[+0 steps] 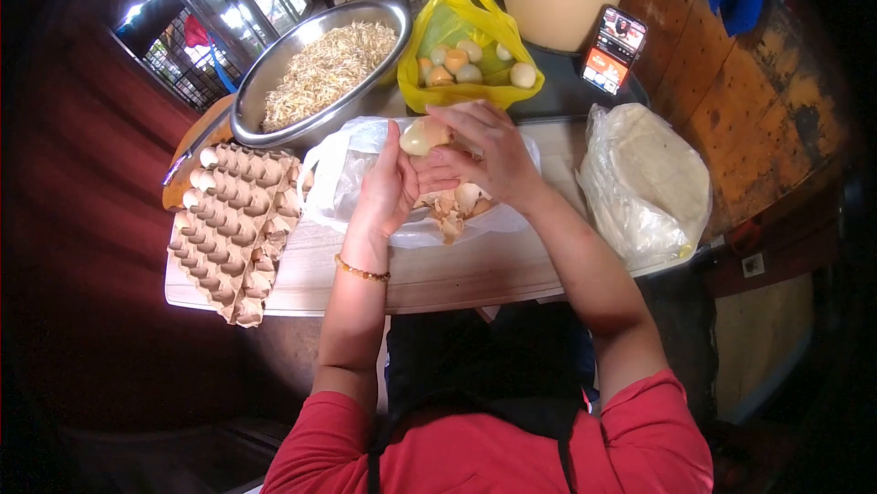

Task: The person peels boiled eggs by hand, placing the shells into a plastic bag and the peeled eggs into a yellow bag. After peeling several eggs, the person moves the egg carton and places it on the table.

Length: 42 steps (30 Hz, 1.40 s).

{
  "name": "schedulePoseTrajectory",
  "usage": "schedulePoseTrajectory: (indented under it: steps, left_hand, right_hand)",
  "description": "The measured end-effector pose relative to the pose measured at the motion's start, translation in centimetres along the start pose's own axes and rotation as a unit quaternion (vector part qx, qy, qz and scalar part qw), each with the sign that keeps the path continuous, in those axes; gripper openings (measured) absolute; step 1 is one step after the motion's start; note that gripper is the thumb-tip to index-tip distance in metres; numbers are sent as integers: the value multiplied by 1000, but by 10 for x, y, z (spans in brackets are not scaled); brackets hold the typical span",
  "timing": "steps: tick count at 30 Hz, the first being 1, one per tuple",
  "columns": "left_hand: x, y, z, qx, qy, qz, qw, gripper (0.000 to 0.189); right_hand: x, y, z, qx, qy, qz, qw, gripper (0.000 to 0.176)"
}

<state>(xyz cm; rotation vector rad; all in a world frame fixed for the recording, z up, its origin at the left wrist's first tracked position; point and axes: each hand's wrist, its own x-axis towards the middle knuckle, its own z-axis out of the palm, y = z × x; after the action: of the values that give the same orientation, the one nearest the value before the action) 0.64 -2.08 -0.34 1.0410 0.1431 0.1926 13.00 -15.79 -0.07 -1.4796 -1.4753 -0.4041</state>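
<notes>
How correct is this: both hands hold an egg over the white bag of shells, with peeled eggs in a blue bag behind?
One error: the head view shows the bag of peeled eggs is yellow, not blue. The left hand and right hand do hold an egg over the white bag of shells.
</notes>
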Motion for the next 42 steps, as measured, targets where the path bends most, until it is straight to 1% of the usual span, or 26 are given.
schedulePoseTrajectory:
  steps: [3,5,6,8,9,11,12,14,15,17,18,20,23,26,30,32,34,36,38,39,41,42]
  left_hand:
    - [1,-1,2,35,-4,-4,999,72]
    - [2,-1,3,54,-13,-3,998,73]
    - [2,-2,4,68,-4,0,998,74]
    - [2,-2,5,83,5,2,997,75]
    - [1,-1,6,94,9,-7,995,76]
    - [0,0,9,106,13,-16,994,76]
    - [0,1,11,101,12,-17,995,76]
    - [0,1,11,96,11,-19,995,76]
    - [0,1,9,84,5,-22,996,75]
    - [1,0,7,73,-1,-25,997,75]
    - [1,-1,8,86,11,-32,996,74]
    - [1,-1,8,99,22,-39,994,73]
    - [1,1,6,88,0,-43,995,70]
    - [1,0,0,58,-10,-63,996,67]
    - [0,-2,-2,63,-16,-63,996,65]
    - [0,-1,-2,74,-15,-58,995,65]
    - [-1,0,1,67,2,-68,995,65]
    - [-1,0,0,61,-1,-67,996,65]
    - [0,1,-3,55,-5,-66,996,66]
    - [1,1,-7,45,-9,-65,997,66]
    - [1,1,-10,34,-13,-64,997,66]
    - [1,2,-9,30,-16,-54,998,67]
  right_hand:
    - [-2,2,4,-19,9,17,1000,44]
    - [-3,2,6,-64,20,19,998,40]
    - [-3,2,7,-63,19,18,998,40]
    - [-3,2,8,-117,17,14,993,34]
    - [-2,2,8,-117,16,15,993,34]
    - [0,0,6,-165,50,-27,985,28]
    - [0,-1,4,-165,50,-27,985,28]
    - [1,-4,2,-182,78,-56,979,22]
    - [2,-5,0,-182,78,-56,979,22]
    - [2,-6,-4,-168,84,-75,979,16]
    - [2,-7,-4,-167,84,-75,979,16]
    - [2,-8,-4,-152,94,-81,981,10]
    - [1,-4,-1,-122,108,-65,984,7]
    - [0,-1,1,-119,108,-49,986,12]
    - [0,-2,0,-85,109,-28,990,11]
    - [1,-3,-1,-70,139,10,988,9]
    - [2,-1,-4,-70,147,17,986,9]
    - [2,3,-7,-69,156,24,985,11]
    - [2,6,-9,-113,91,18,989,13]
    - [2,6,-9,-113,92,19,989,13]
    - [3,3,-7,-76,52,-16,996,18]
    - [3,2,-5,-76,52,-16,996,18]
